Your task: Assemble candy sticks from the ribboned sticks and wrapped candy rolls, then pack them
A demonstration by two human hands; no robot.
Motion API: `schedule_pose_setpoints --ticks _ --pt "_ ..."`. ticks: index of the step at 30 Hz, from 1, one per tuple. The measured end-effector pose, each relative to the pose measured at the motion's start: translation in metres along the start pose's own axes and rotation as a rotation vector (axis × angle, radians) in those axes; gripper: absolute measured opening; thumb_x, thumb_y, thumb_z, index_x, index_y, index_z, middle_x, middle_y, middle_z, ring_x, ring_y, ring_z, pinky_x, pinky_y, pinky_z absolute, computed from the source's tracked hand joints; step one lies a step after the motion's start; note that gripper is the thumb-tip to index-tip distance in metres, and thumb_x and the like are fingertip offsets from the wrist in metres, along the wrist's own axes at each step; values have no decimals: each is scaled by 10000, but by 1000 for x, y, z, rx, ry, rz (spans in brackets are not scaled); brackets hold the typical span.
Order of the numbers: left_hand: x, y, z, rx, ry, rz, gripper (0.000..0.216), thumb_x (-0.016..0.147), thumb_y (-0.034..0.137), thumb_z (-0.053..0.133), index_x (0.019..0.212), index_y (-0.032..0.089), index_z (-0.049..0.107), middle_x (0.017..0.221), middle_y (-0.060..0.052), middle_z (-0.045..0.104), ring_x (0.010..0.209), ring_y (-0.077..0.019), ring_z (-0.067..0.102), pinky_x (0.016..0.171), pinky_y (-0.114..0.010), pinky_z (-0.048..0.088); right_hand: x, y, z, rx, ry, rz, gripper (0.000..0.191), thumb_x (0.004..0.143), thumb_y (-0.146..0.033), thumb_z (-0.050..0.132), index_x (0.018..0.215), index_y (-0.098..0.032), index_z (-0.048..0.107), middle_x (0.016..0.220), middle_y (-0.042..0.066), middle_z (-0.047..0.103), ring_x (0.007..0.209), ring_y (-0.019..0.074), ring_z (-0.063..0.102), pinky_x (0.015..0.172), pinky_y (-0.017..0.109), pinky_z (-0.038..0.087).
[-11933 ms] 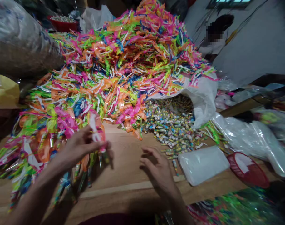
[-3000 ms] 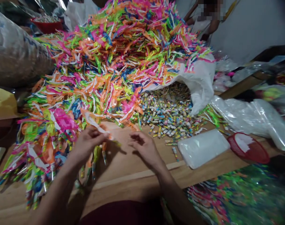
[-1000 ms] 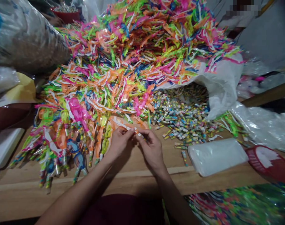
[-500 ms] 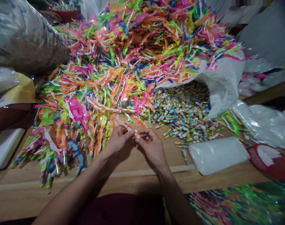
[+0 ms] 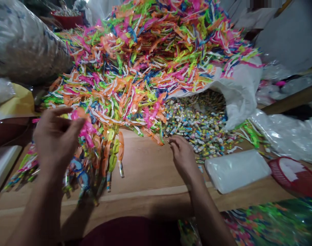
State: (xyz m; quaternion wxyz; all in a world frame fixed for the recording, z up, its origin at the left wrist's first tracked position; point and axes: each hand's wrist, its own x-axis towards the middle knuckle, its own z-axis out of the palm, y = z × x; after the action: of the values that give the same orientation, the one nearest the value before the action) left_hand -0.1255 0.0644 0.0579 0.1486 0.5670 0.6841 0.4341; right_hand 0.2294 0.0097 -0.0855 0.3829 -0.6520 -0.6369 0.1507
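Fingers point(image 5: 57, 112) of my left hand point(image 5: 54, 140) curl half-closed beside the pink toy point(image 5: 86, 129) on the table point(image 5: 145, 177), grip unclear to me, while my right hand point(image 5: 182, 155) touches the candies point(image 5: 202, 128) with bent fingers and could scatter them by a careless sweep.

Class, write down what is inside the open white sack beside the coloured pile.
The white sack holds small wrapped candy tubes, spilling onto the wooden table. Its depths are dark, and the coloured plastic pile covers its top.
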Motion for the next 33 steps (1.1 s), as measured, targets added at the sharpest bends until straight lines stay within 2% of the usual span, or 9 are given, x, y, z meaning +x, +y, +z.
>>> schedule_pose_setpoints --ticks 6,8,11,15,18,22,26,29,33 --pt "-57 14 128 -174 -857 229 360 950 250 532 1268 214 698 797 -38 751 696 -188 653 672 -287 465 -1 8 20 -131 -146 -90 292 939 -144 492 1124 -198 711 1104 143 679 1063 314 621 927 448 511" --pt "-69 19 163 -47 -921 288 376 998 244 472 1311 218 678 921 -85 781 800 -234 692 702 -310 459 -6 6 25 -127 -138 -84 316 959 -161 485 1194 -208 692 1116 142 653 1075 314 612 928 451 514" --pt "-75 21 189 194 -901 328 331 1042 296 430 1214 192 693 977 -143 780 885 -303 716 714 -350 442 -12 8 26 -113 -99 -78 335 957 -153 471 1214 -213 678 1131 141 624 1075 308 603 927 458 517" --pt "-80 7 187 271 -815 307 231 1027 369 520 1088 191 655 1014 -152 766 926 -318 714 707 -356 424 -14 7 22 -131 -40 -63 237 946 -172 485 1024 -207 706 1008 122 608 963 296 596 851 442 515" --pt "-88 -13 172 38 -752 196 107 986 244 545 1084 222 579 922 -77 739 843 -251 697 696 -326 426 -17 -5 20 -95 -57 -60 195 967 -212 508 986 -211 702 992 110 647 963 290 607 865 441 502" --pt "-99 -27 156 -307 -571 -28 220 910 177 576 1094 261 491 815 11 677 708 -187 658 654 -291 438 -28 -32 27 90 -48 37 129 989 -304 573 1016 -230 674 980 76 712 938 269 647 858 420 514" --pt "-101 -16 154 -600 -387 -270 441 772 187 721 1115 269 457 798 43 650 687 -173 655 630 -273 473 -40 -54 42 366 -118 149 167 999 -341 595 1120 -242 654 972 47 717 821 213 679 734 341 552" --pt "-99 -6 154 -811 -402 -452 585 680 203 803 1167 252 483 722 70 630 623 -157 623 609 -262 480 -45 -61 49 391 -101 146 204 992 -331 612 1170 -256 677 1040 58 724 883 220 685 746 341 563" --pt "-102 -3 154 -984 -486 -620 365 657 286 844 906 195 593 677 36 626 564 -117 574 572 -239 454 -47 -63 50 382 -59 152 207 992 -342 630 1171 -270 705 1077 63 725 943 235 686 766 356 572"
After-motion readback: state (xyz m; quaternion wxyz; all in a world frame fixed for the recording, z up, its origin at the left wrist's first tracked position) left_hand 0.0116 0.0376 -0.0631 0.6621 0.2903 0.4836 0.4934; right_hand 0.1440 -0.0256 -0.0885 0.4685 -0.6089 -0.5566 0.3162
